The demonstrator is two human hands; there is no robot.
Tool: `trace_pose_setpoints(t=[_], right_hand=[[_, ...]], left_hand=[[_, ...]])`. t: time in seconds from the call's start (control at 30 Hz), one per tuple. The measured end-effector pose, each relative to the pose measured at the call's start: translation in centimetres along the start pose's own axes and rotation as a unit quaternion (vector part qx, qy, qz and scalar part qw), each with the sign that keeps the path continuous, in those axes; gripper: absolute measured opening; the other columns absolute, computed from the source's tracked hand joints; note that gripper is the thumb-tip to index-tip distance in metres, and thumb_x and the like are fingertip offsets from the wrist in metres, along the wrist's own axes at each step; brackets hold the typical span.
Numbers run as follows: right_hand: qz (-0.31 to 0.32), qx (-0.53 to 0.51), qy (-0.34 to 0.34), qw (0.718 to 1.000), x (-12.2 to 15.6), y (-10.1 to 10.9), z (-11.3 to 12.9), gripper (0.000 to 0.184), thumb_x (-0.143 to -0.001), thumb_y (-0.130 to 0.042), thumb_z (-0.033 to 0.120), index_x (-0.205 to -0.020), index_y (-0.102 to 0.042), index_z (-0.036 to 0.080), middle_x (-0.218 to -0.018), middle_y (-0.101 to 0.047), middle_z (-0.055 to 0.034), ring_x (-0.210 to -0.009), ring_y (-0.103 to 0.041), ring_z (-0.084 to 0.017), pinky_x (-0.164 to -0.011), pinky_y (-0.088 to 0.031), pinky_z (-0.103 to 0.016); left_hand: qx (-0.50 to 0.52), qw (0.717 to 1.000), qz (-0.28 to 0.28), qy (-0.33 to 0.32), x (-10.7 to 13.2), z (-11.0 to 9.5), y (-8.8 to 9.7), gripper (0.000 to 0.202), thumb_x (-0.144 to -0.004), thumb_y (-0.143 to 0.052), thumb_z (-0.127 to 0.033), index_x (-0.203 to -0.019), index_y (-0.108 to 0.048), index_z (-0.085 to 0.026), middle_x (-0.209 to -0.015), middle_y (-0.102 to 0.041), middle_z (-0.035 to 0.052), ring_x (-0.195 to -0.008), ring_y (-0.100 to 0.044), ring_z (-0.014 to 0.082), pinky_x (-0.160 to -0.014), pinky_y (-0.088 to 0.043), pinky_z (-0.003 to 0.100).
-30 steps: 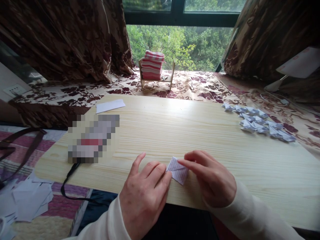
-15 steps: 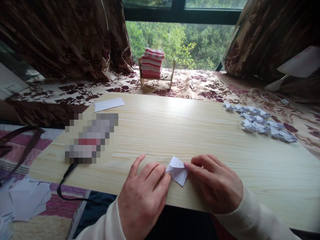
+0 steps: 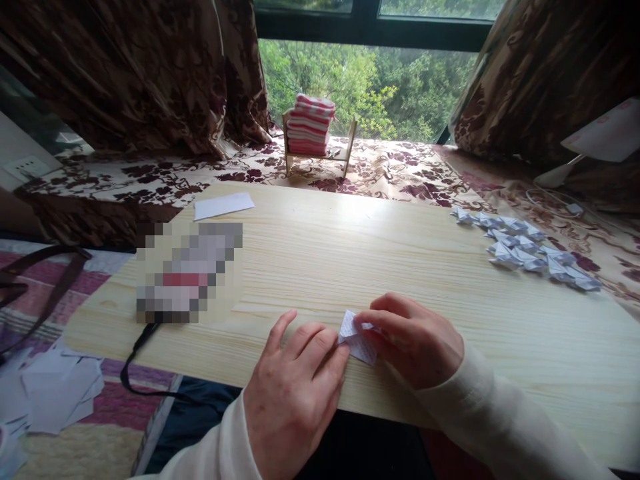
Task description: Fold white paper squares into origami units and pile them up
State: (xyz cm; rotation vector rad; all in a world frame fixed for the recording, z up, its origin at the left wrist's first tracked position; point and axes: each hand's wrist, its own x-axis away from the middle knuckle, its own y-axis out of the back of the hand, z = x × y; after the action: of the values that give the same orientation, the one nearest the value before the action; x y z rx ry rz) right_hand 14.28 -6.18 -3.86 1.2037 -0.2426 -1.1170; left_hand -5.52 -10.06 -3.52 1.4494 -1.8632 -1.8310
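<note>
A small folded piece of dotted white paper point(image 3: 356, 339) lies near the front edge of the light wooden table point(image 3: 360, 260). My left hand point(image 3: 295, 387) rests on the table with its fingertips pressing the paper's left side. My right hand point(image 3: 410, 340) covers the paper's right side, with thumb and forefinger pinched on its upper flap. Both wrists wear cream sleeves.
Several folded paper pieces point(image 3: 525, 247) lie at the table's right edge. A white slip point(image 3: 223, 205) sits at the back left, beside a blurred object point(image 3: 187, 270) with a black cord point(image 3: 145, 373). A small wooden rack with striped cloth point(image 3: 313, 130) stands by the window. Paper scraps point(image 3: 50, 393) litter the floor.
My right hand has slid left over the paper and folded its right part inward, so less of the paper shows. The left hand has stayed almost in place.
</note>
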Motion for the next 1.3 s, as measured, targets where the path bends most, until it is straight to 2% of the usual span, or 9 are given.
trace_pose_setpoints(t=[0.27,1.07,1.3], right_hand=[[-0.003,0.043,0.0,0.999,0.12,-0.04,0.56,0.025,-0.088,-0.044,0.022,-0.091,-0.069,0.023,-0.08,-0.058,-0.0052,-0.064,-0.052,-0.012,-0.054,-0.039,-0.022],[0.007,0.026,0.008,1.0,0.16,0.21,0.42,0.024,-0.086,-0.047,0.018,-0.09,-0.07,0.024,-0.08,-0.057,-0.0041,-0.062,-0.051,-0.011,-0.053,-0.039,-0.022],[0.013,0.008,0.012,1.0,0.27,0.14,0.41,0.027,-0.085,-0.045,0.015,-0.091,-0.069,0.024,-0.081,-0.056,-0.0048,-0.062,-0.049,-0.012,-0.055,-0.04,-0.024]], left_hand=[[0.001,1.0,0.006,0.003,-0.06,0.01,-0.01,0.024,-0.086,-0.048,-0.017,-0.106,-0.062,-0.019,-0.103,-0.065,0.0041,-0.101,-0.054,0.0203,-0.102,-0.027,0.045],[0.009,1.0,0.006,0.006,0.01,0.07,0.06,0.022,-0.086,-0.048,-0.017,-0.102,-0.063,-0.019,-0.103,-0.064,0.0044,-0.1,-0.053,0.0204,-0.102,-0.028,0.046],[0.017,1.0,0.006,0.01,0.46,0.13,-0.42,0.026,-0.087,-0.045,-0.017,-0.107,-0.062,-0.018,-0.107,-0.063,0.006,-0.104,-0.051,0.0216,-0.103,-0.026,0.049]])
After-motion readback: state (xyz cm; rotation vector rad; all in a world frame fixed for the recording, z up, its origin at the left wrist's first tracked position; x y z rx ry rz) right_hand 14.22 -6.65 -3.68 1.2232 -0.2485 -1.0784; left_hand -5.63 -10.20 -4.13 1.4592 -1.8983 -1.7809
